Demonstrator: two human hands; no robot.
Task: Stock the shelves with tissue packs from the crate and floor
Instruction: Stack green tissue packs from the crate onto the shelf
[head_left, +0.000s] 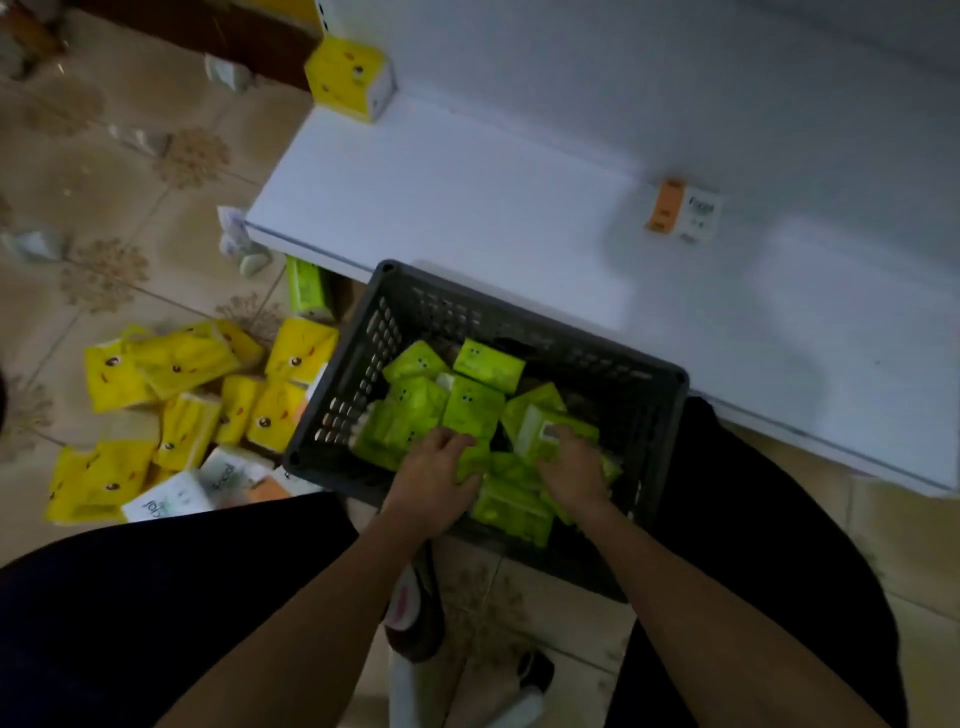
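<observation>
Though jumbled in the crate (670, 395), packs (472, 410) gleam green.

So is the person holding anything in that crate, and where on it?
The left hand curls its fingers round the near edge of a green pack. The right hand rests on a labelled green pack; a grip cannot be told.

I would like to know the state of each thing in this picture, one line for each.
shelf: holds two packs
single yellow pack: upright at the shelf corner
orange pack: lying on the shelf
crate: on the floor before the shelf, partly full
green packs: jumbled in the crate
left hand: in the crate, grips green packs
right hand: in the crate, grips green packs
yellow packs: scattered on the floor
</observation>
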